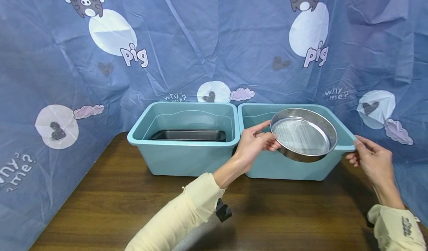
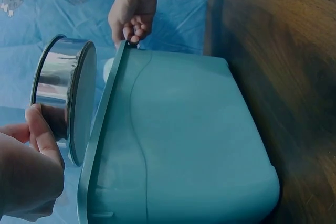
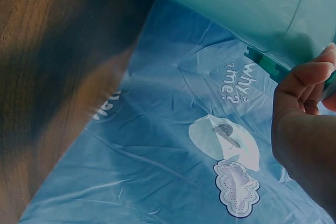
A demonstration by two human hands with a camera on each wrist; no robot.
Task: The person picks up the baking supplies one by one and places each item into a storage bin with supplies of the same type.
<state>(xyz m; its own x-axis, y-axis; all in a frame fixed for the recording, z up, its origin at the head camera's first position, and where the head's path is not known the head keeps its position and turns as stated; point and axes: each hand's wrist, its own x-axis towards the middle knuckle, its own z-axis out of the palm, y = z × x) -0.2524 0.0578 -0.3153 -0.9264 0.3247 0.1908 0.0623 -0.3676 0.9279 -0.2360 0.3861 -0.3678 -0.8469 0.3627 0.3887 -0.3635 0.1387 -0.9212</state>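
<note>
My left hand pinches the near left side of a round metal sieve, thumb on its wall. The sieve is tilted with its mesh facing me, over the front rim of the right teal bin. In the left wrist view the sieve stands on edge beside that bin's rim, its shiny wall next to the left hand's fingers. My right hand grips the bin's front right rim corner. In the right wrist view its thumb and curled fingers hold the teal edge.
A second teal bin stands to the left, against the right one, with a dark rectangular baking pan inside. Both bins sit on a brown wooden table. A blue printed cloth hangs behind and on both sides.
</note>
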